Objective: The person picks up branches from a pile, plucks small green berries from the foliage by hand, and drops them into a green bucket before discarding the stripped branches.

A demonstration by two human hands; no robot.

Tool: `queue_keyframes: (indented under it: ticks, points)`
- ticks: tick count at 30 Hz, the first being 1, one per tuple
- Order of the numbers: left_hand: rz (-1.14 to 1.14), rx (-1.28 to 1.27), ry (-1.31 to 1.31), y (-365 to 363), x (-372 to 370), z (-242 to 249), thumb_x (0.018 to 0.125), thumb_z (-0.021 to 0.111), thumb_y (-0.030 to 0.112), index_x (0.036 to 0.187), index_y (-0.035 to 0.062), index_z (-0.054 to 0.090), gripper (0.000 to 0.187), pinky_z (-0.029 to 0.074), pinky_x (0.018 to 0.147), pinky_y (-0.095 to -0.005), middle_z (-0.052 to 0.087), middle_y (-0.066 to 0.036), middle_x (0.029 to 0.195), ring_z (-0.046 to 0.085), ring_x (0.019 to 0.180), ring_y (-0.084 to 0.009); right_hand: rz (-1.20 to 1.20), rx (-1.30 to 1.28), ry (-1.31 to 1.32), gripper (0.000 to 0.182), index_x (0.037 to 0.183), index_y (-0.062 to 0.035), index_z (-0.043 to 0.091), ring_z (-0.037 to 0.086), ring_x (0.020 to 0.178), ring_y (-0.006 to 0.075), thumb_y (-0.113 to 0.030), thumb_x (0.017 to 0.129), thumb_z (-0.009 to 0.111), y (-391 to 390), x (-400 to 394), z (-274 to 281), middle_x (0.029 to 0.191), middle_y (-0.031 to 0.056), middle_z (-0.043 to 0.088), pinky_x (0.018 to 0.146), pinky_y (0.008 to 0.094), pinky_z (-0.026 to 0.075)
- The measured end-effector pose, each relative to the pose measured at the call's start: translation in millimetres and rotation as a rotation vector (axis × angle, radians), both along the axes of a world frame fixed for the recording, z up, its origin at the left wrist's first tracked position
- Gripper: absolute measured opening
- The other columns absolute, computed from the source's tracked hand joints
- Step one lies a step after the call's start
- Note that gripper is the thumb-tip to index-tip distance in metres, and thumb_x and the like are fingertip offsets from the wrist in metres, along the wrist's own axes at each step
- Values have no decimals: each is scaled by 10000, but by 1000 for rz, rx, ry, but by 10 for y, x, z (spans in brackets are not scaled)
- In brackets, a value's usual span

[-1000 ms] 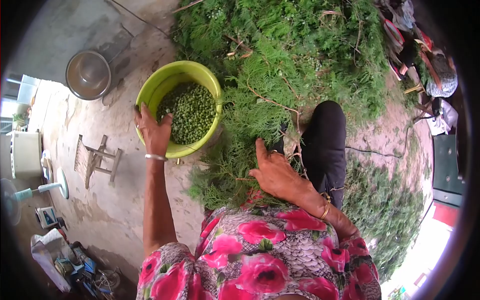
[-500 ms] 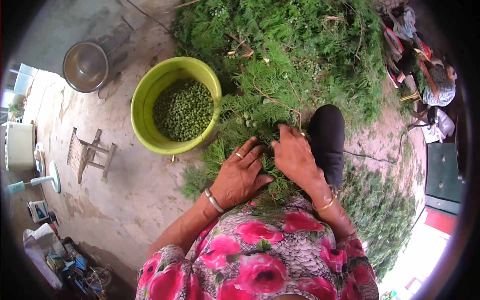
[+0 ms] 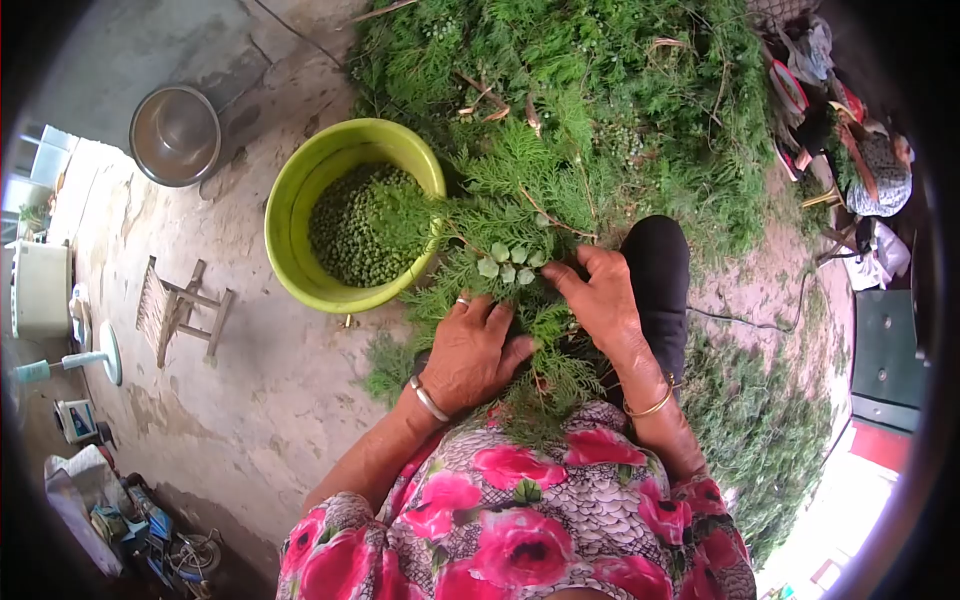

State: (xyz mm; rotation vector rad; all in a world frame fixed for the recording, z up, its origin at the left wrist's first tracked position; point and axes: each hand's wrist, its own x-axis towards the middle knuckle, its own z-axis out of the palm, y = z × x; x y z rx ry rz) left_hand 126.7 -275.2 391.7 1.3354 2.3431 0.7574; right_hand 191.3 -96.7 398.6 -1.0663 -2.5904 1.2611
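Note:
A leafy green branch (image 3: 545,335) lies across my lap, its upper part reaching over the rim of a yellow-green tub (image 3: 283,232). Several pale green cones (image 3: 508,262) cluster on the branch just above my hands. My left hand (image 3: 467,350), with a ring and a bracelet, has its fingers bent over the foliage; fingertips are partly hidden in it. Right beside the cones, my right hand (image 3: 597,298) has thumb and forefinger close together at the sprig; what lies between them is too small to tell. Many small green cones (image 3: 350,240) fill the tub's bottom.
A big heap of cut branches (image 3: 640,110) lies ahead. At the left are a metal basin (image 3: 175,135), a small wooden stool (image 3: 180,310) and a fan (image 3: 108,352). More greenery (image 3: 765,430) covers the floor at right, near a dark green case (image 3: 885,345).
The cone cluster now shows clearly above my hands, and foliage now hangs over the tub. My right hand has moved slightly right; my left hand has shifted slightly down and left.

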Motion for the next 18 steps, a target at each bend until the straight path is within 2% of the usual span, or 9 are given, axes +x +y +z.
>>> queue_keyframes:
  ticks: [1,3,8,10,14,16,17,18]
  points:
    - [-37,-77,2,37,-21,-25,822,623,332,1107,-42,535,479,412,879,-489,551,-262,1054,530,969,-425,-1,0,-1,298,810,-15,640,625,713,354,-306,771,692,-11,9,-26,763,182,639,641,416,478]
    - [-44,-44,28,94,-44,-51,824,617,334,1113,-40,536,481,401,896,-493,555,-256,1058,529,974,-424,75,31,212,272,782,-21,624,615,695,363,-285,772,688,-52,8,-98,745,182,630,635,429,478]
    - [-42,120,213,145,-47,-71,831,597,347,1115,-38,545,482,386,921,-489,578,-231,1055,523,998,-421,114,274,215,264,762,1,536,588,672,413,-233,787,655,-201,-44,-229,702,211,597,606,478,469]
    - [-23,-27,159,87,-56,-47,829,603,343,922,-7,608,363,404,890,-468,611,-179,951,537,961,-397,96,327,145,263,796,15,503,583,670,435,-209,799,640,-253,-33,-347,681,237,579,598,489,467]
    - [-96,146,46,-252,-226,-47,804,651,267,925,-1,625,296,447,829,-449,625,-180,940,578,918,-363,53,294,149,289,804,17,485,580,650,436,-218,803,654,-351,-6,-393,660,245,564,577,483,468]
    - [123,230,-107,-411,-302,10,739,710,97,987,7,644,273,480,817,-404,634,-169,941,605,871,-324,42,316,172,303,799,18,482,579,632,430,-230,807,657,-372,-15,-397,641,235,561,564,482,464]
    - [124,228,-104,-401,-315,43,739,710,97,987,7,644,273,480,817,-404,634,-169,941,605,871,-324,36,331,169,307,798,18,482,581,627,428,-233,806,660,-380,-17,-420,634,231,561,560,482,463]
    - [330,315,0,-377,-349,87,736,710,66,971,3,648,251,499,754,-368,640,-164,915,617,821,-303,32,348,167,312,797,18,482,582,622,426,-236,805,663,-389,-28,-440,627,228,562,556,482,462]
